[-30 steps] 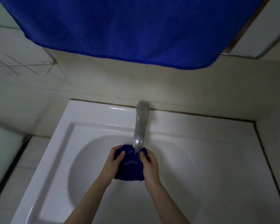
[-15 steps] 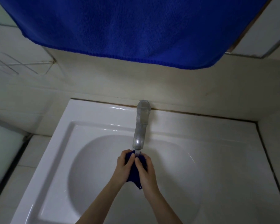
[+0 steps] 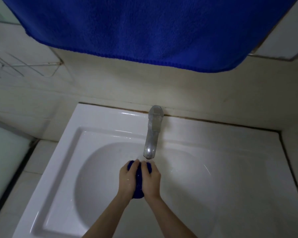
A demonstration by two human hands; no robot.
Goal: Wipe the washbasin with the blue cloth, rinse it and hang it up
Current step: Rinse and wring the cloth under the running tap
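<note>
Pressing together from both sides, the curled fingers [image 3: 136, 163] of the left hand [image 3: 127, 179] and those of the right hand [image 3: 151, 181] hold a small dark-blue cloth [image 3: 139, 188], bunched into a compact wad between the two palms. Both sets of fingers are narrow and wrapped over the top of the wad. Only a strip of fabric shows between the hands, with a rounded lump bulging out at the heels of the hands and small patches at the fingertips. The two bare forearms enter from the lower edge and converge on the cloth.

The wad is held over the bowl of a white ceramic washbasin [image 3: 93, 121], just below and in front of the spout of a chrome tap [image 3: 152, 133] mounted at the middle of the basin's back rim. A faint pale streak lies between spout and fingertips; whether it is running water cannot be told.

The basin is set into a pale tiled counter [image 3: 292, 177] that abuts a cream tiled wall [image 3: 187, 86]. Hanging in front of that wall, well above the tap, a large blue terry towel [image 3: 136, 31] fills the upper field. A thin wire rack [image 3: 21, 66] is fixed to the wall at the left.
</note>
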